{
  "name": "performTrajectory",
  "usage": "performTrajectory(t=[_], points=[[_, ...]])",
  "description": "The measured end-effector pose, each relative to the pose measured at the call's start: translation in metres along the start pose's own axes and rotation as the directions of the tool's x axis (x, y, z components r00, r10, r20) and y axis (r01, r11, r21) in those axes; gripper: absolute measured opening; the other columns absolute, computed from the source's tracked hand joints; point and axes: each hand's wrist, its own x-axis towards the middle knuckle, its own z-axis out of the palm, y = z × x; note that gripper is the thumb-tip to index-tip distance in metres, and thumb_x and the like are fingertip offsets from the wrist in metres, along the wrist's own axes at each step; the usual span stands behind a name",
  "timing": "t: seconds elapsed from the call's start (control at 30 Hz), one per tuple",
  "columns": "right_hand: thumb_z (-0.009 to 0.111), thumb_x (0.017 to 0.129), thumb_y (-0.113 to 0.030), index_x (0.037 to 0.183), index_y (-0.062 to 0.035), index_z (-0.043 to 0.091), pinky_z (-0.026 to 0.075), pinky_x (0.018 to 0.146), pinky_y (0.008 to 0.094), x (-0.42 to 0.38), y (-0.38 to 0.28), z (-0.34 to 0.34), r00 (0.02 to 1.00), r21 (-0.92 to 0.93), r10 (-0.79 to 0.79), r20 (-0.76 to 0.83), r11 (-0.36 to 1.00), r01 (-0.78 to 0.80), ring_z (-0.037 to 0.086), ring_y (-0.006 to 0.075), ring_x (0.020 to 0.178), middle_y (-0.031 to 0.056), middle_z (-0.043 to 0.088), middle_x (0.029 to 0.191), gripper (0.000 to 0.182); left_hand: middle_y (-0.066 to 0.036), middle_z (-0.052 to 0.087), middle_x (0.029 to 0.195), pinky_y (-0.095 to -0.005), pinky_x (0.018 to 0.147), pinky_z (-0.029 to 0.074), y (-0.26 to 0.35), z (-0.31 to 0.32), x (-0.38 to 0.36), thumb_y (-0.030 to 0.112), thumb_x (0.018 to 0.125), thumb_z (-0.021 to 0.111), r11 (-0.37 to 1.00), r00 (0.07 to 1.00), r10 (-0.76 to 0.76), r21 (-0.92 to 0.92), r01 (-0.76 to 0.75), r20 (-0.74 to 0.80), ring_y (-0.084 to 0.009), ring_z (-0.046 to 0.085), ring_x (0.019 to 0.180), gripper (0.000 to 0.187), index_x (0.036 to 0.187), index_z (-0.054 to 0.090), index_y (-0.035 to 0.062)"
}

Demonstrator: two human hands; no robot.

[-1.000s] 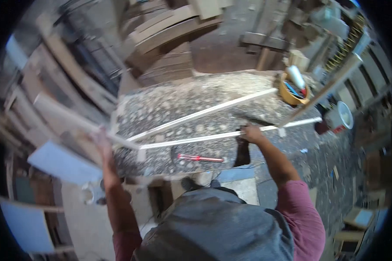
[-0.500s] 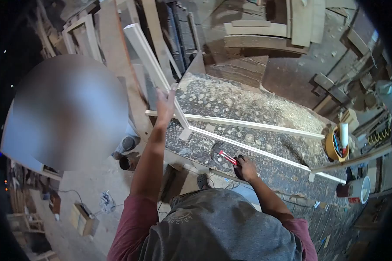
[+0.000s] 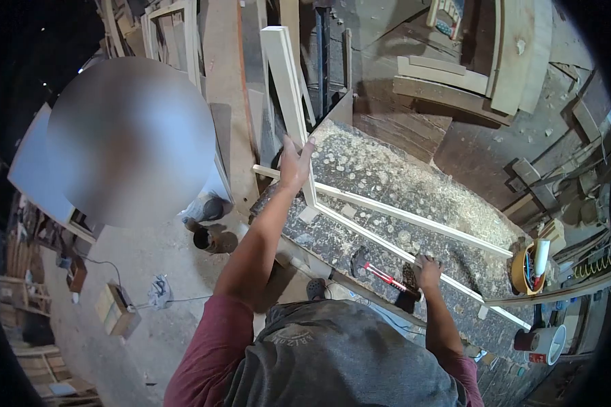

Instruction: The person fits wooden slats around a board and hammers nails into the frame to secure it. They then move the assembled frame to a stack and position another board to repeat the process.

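My left hand (image 3: 297,165) is closed around an upright pale wooden board (image 3: 286,81), near the corner where it meets a long thin strip. My right hand (image 3: 428,273) has its fingers closed on that long strip (image 3: 380,248), which runs across the workbench (image 3: 387,163) toward the lower right. Just left of my right hand, a hammer with a red handle (image 3: 385,275) lies on the bench. Behind the strip lies a second pale strip (image 3: 414,218). Small wood blocks (image 3: 308,215) sit near the corner.
A person with a blurred head (image 3: 129,142) is at the left. At the bench's right end are a yellow container (image 3: 521,270) with a white bottle and a white bucket (image 3: 557,344). Curved wooden pieces (image 3: 448,78) lie beyond the bench. A wooden box (image 3: 115,311) stands on the floor.
My right hand has let go of the hammer and moved up onto the long strip. The upright board stands more vertical in my left hand. The view has shifted.
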Motion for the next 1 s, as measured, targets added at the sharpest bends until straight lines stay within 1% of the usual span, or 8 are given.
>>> performTrajectory(t=[0.43,0.57,0.63,0.77,0.9,0.93,0.97,1.0], points=[[0.070,0.076,-0.033,0.109,-0.0153,0.062,0.035,0.092,0.0634,0.027,-0.065,-0.022,0.992,0.184,-0.122,-0.043,0.975,0.128,0.056,0.0382,0.106,0.0172,0.058,0.116,0.039,-0.029,0.057,0.116,-0.0392,0.093,0.043,-0.011,-0.010,-0.011,0.039,0.092,0.057,1.000,0.997,0.021,-0.020,-0.020,0.071,-0.0366,0.058,0.108,0.067,0.129,0.031,-0.0105],[0.071,0.077,-0.025,0.107,-0.0096,0.062,0.045,0.087,0.0474,0.041,-0.131,-0.044,0.965,0.385,-0.261,-0.019,0.889,0.248,0.056,0.0375,0.103,0.0171,0.059,0.109,0.035,-0.035,0.058,0.105,-0.0426,0.084,0.047,-0.030,-0.008,-0.019,0.039,0.091,0.056,0.990,0.990,0.136,-0.030,-0.134,0.046,-0.0431,0.060,0.099,0.074,0.134,0.024,-0.0123],[0.072,0.077,-0.022,0.106,-0.0063,0.062,0.046,0.086,0.0420,0.045,-0.161,-0.052,0.922,0.442,-0.367,-0.126,0.811,0.383,0.057,0.0378,0.098,0.0173,0.060,0.106,0.035,-0.035,0.057,0.105,-0.0450,0.084,0.046,-0.033,-0.010,-0.026,0.040,0.091,0.057,0.990,0.975,-0.123,-0.039,0.133,0.186,-0.0458,0.059,0.098,0.073,0.133,0.024,-0.0118],[0.072,0.078,-0.016,0.112,-0.0052,0.059,0.047,0.085,0.0365,0.061,-0.216,-0.067,0.888,0.580,-0.432,-0.160,0.686,0.439,0.059,0.0273,0.095,0.0142,0.058,0.108,0.038,-0.035,0.058,0.100,-0.0478,0.082,0.046,-0.089,0.007,-0.040,0.039,0.091,0.056,0.998,0.987,-0.053,0.035,0.048,0.150,-0.0480,0.058,0.094,0.072,0.132,0.025,-0.0112],[0.072,0.079,-0.015,0.122,-0.0049,0.052,0.047,0.082,0.0358,0.096,-0.300,-0.125,0.904,0.723,-0.374,-0.209,0.563,0.400,0.057,0.0210,0.093,0.0103,0.058,0.104,0.048,-0.035,0.057,0.104,-0.0495,0.083,0.045,-0.096,-0.003,-0.045,0.036,0.092,0.053,0.995,0.952,-0.100,0.028,0.095,0.290,-0.0470,0.057,0.097,0.059,0.123,0.035,-0.0104],[0.072,0.079,-0.015,0.122,-0.0049,0.052,0.047,0.082,0.0358,0.105,-0.324,-0.138,0.900,0.721,-0.386,-0.203,0.563,0.404,0.057,0.0210,0.093,0.0103,0.058,0.104,0.048,-0.021,0.061,0.087,-0.0449,0.073,0.047,-0.124,0.010,-0.047,0.026,0.091,0.056,0.997,0.976,0.000,0.079,-0.018,0.216,-0.0360,0.062,0.081,0.036,0.108,0.042,-0.0027],[0.069,0.082,-0.014,0.120,-0.0033,0.052,0.047,0.081,0.0349,0.114,-0.349,-0.149,0.884,0.707,-0.339,-0.322,0.534,0.463,0.056,0.0205,0.092,0.0107,0.058,0.105,0.043,-0.021,0.061,0.090,-0.0447,0.077,0.047,-0.135,0.009,-0.043,0.024,0.091,0.055,0.988,0.923,-0.112,-0.062,0.145,0.369,-0.0370,0.061,0.087,0.036,0.113,0.043,-0.0016],[0.066,0.084,-0.014,0.118,-0.0016,0.052,0.046,0.081,0.0340,0.122,-0.370,-0.152,0.854,0.686,-0.287,-0.435,0.509,0.520,0.056,0.0201,0.092,0.0112,0.058,0.105,0.038,-0.024,0.059,0.102,-0.0431,0.084,0.046,-0.126,-0.003,-0.038,0.023,0.093,0.053,0.998,0.917,0.047,-0.048,-0.031,0.396,-0.0385,0.059,0.096,0.040,0.122,0.044,-0.0026]])
